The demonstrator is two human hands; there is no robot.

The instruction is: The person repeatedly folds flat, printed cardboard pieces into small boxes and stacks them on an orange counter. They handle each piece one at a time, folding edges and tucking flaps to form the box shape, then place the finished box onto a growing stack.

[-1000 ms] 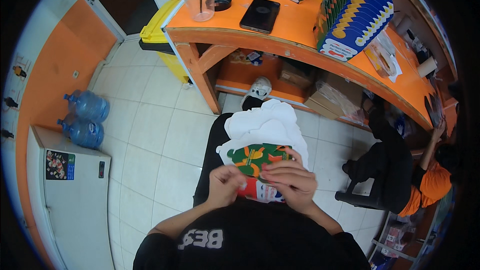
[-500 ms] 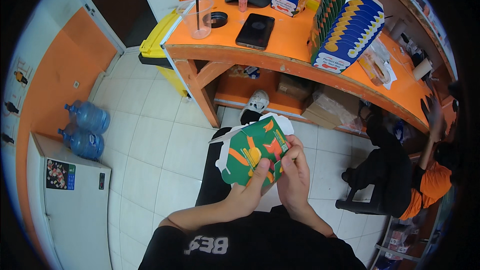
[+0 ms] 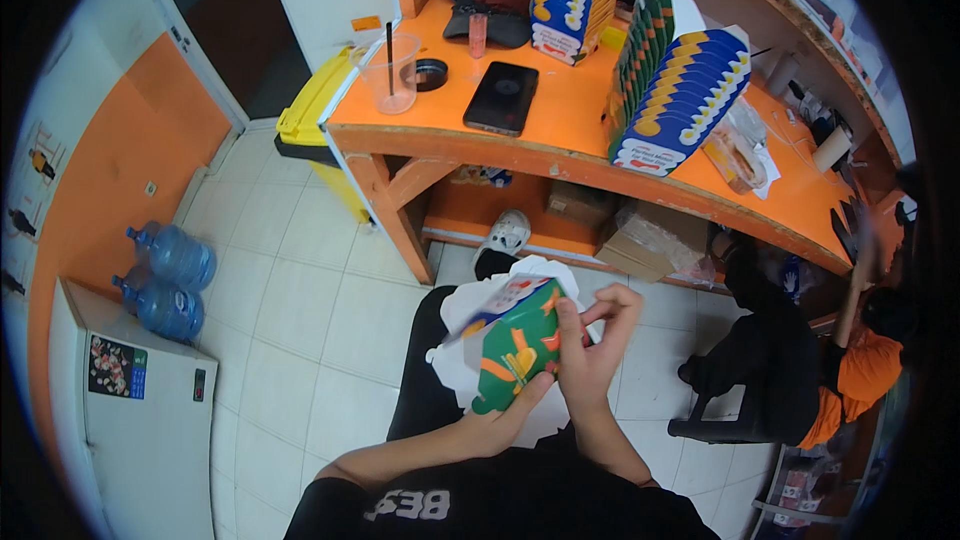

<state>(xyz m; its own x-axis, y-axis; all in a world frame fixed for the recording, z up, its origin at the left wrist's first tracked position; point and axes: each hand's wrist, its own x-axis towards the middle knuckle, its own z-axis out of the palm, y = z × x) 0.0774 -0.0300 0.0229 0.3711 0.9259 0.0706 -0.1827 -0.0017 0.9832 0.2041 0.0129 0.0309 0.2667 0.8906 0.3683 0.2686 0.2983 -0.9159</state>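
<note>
Above my lap is a partly folded paper food box (image 3: 520, 348), green with orange and yellow print. A blue and white panel stands up along its left side, and scalloped white flaps spread out around it. My left hand (image 3: 500, 422) grips its lower edge, thumb on the green face. At the right edge, my right hand (image 3: 597, 345) pinches the card, its thumb on the green face and its index finger bent. What the fingers behind the card touch is hidden.
Stacked folded boxes (image 3: 685, 90) and a second stack (image 3: 572, 0) stand on the orange counter (image 3: 440, 130). Near them are a phone (image 3: 502, 98), a plastic cup (image 3: 397, 75) and a cap (image 3: 490, 25). A person in orange (image 3: 860, 380) sits at the right. Water bottles (image 3: 170, 280) lie left.
The box has opened out and turned: its blue side panel and more white flaps now show. My right hand has lifted its fingers and shifted along the right edge. The view has tilted slightly.
</note>
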